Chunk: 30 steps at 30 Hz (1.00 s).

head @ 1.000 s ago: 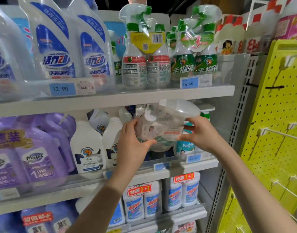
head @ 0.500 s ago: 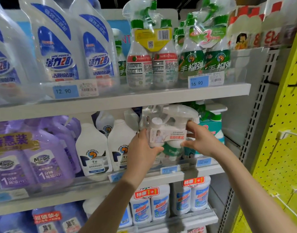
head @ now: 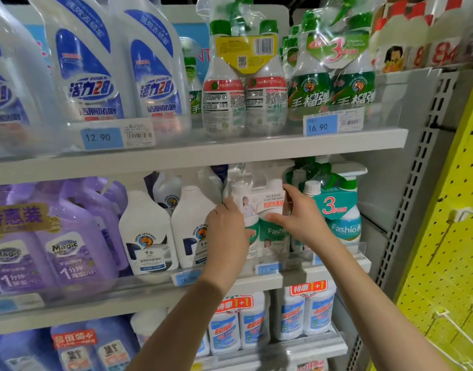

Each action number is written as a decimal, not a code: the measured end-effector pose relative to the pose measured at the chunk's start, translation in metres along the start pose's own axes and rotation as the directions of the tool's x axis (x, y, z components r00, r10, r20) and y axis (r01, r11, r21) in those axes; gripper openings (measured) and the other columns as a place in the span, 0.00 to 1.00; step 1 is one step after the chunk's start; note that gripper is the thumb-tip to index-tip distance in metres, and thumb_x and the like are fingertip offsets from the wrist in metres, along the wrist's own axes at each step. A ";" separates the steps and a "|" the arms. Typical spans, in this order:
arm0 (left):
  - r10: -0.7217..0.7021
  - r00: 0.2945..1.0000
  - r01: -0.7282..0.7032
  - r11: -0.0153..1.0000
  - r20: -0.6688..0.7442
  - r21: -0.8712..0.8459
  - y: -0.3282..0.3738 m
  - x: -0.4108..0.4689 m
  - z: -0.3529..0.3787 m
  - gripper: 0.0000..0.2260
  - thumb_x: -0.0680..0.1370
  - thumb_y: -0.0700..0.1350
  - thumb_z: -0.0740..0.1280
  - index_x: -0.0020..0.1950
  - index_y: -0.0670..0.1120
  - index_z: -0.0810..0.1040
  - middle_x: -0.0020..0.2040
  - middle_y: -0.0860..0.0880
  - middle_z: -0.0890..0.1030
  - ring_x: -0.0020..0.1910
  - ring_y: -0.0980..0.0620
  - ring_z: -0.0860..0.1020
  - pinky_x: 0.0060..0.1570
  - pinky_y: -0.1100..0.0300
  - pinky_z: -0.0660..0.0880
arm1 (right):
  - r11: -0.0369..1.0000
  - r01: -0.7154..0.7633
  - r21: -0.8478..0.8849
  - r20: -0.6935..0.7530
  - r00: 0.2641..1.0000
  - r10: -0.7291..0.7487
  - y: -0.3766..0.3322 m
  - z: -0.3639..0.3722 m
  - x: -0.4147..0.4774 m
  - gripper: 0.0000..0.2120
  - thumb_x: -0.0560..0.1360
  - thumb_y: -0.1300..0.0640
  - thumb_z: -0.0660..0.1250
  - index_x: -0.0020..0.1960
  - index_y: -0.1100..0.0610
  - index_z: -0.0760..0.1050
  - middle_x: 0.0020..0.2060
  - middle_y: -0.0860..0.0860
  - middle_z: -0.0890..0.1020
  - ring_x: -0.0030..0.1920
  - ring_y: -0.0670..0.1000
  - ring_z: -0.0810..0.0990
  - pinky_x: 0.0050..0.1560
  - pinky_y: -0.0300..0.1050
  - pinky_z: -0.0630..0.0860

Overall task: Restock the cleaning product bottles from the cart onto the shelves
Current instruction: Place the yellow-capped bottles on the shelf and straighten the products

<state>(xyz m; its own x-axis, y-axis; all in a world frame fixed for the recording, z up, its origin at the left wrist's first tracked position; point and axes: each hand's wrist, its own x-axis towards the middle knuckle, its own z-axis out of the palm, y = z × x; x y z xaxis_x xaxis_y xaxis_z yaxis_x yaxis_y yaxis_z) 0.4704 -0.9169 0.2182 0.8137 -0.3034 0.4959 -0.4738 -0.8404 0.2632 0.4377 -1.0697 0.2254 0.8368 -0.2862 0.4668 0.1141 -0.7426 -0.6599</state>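
Where stocked shelves (head: 230,153) fill the frame's left and centre, the left hand (head: 227,226) and right hand (head: 299,218) each grip a side of the twin pack (head: 259,204), upright with its spray tops up, mid-frame on the middle shelf (head: 96,311), yellow pegboard (head: 444,263) at right.

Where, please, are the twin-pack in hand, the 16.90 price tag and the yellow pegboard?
twin-pack (head: 259,203), head view, on its paper sleeve.
16.90 tag (head: 319,126), head view, on its blue part.
pegboard (head: 449,250), head view, on its bare face.

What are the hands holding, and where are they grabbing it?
Both hands hold the wrapped twin pack of spray bottles: the left hand grips its left side, the right hand its right side.
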 end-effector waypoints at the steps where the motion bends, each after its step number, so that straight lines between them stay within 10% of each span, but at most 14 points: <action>1: 0.004 1.000 -0.004 1.000 -0.007 0.009 -0.001 0.001 0.000 0.26 0.75 0.52 0.70 0.66 0.42 0.64 0.59 0.44 0.74 0.57 0.48 0.72 0.57 0.58 0.70 | 1.000 -0.004 -0.017 -0.004 1.000 0.004 0.000 0.001 0.000 0.29 0.69 0.54 0.75 0.67 0.54 0.68 0.59 0.49 0.80 0.56 0.47 0.77 0.54 0.42 0.74; 14: 0.047 0.998 -0.040 0.984 -0.035 0.175 -0.010 0.008 0.002 0.29 0.72 0.61 0.68 0.65 0.44 0.68 0.59 0.47 0.74 0.59 0.48 0.68 0.57 0.57 0.70 | 0.993 0.034 -0.116 -0.055 0.998 -0.041 0.005 0.009 -0.007 0.24 0.72 0.52 0.72 0.64 0.54 0.69 0.59 0.50 0.80 0.58 0.51 0.78 0.55 0.46 0.74; 20: 0.103 0.994 -0.104 0.995 -0.022 -0.013 -0.019 0.002 -0.014 0.18 0.77 0.54 0.65 0.62 0.45 0.73 0.56 0.48 0.77 0.57 0.49 0.70 0.50 0.57 0.71 | 0.988 0.026 -0.150 -0.008 1.000 -0.028 -0.001 -0.003 -0.017 0.20 0.74 0.54 0.69 0.64 0.55 0.70 0.59 0.51 0.79 0.57 0.53 0.78 0.54 0.47 0.75; 30: 0.238 0.812 -0.410 0.882 -0.532 -0.231 0.022 0.039 -0.159 0.07 0.79 0.43 0.64 0.54 0.45 0.79 0.46 0.52 0.79 0.44 0.55 0.75 0.46 0.63 0.73 | 0.932 0.360 -0.046 -0.445 0.828 -0.342 -0.093 -0.089 0.002 0.06 0.76 0.57 0.67 0.46 0.57 0.82 0.36 0.47 0.83 0.36 0.45 0.79 0.42 0.48 0.78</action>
<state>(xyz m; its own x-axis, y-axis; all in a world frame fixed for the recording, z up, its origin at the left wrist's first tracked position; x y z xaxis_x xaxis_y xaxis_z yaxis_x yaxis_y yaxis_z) 0.4382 -0.8755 0.3751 0.3690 -0.2076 0.9059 -0.8295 -0.5132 0.2202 0.3815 -1.0546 0.3402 0.4156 -0.2523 0.8738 0.3832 -0.8228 -0.4198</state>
